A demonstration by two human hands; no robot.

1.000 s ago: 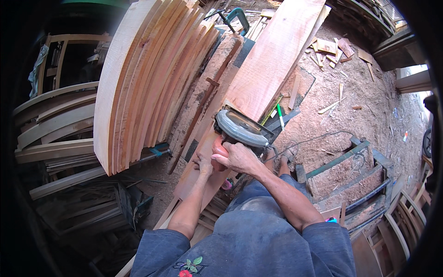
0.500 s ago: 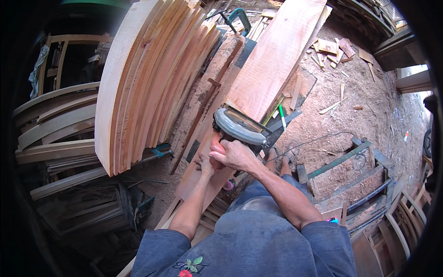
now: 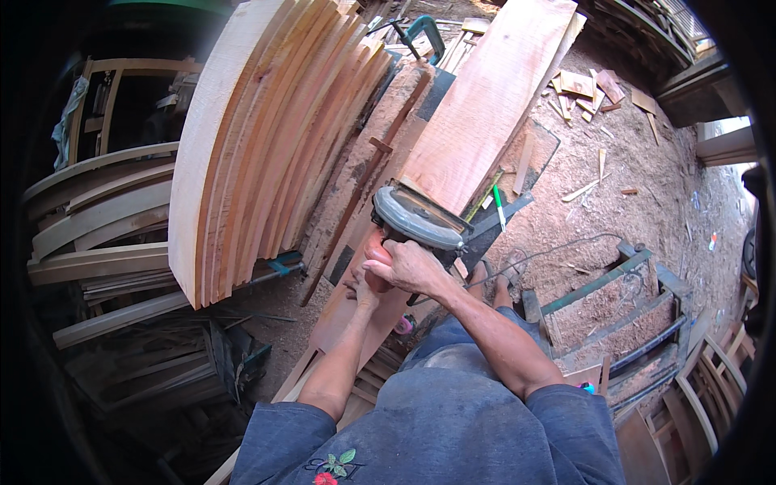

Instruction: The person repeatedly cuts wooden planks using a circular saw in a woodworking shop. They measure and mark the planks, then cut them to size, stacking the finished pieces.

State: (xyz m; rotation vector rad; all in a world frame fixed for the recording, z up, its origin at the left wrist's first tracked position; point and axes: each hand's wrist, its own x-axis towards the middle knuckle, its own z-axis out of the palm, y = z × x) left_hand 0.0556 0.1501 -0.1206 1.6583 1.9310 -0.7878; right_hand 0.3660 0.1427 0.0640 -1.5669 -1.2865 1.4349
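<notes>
My right hand [image 3: 411,265] is closed around the orange rear handle of a circular saw [image 3: 416,218], whose rounded grey guard faces away from me. The saw sits at the near end of a wide pale-pink plank [image 3: 477,113] that stretches away from me; its blade cannot be seen. Just left of and below the handle, my left hand [image 3: 361,291] rests on a reddish board [image 3: 368,319] with its fingers apart, partly covered by the right hand and the saw. A yellow tape measure strip [image 3: 482,196] and a green-and-white marker [image 3: 498,206] lie right of the saw.
Curved planks [image 3: 234,153] stand stacked at left, with more curved pieces [image 3: 105,210] beyond. A teal clamp [image 3: 424,36] is at the far end. Offcuts [image 3: 578,85] lie on the sawdust floor, where a dark cord [image 3: 558,242] runs near a metal frame [image 3: 598,283].
The saw and my right hand have shifted very slightly left against the plank. The surroundings appear a little further right in the view. Both hands keep their places on saw and board.
</notes>
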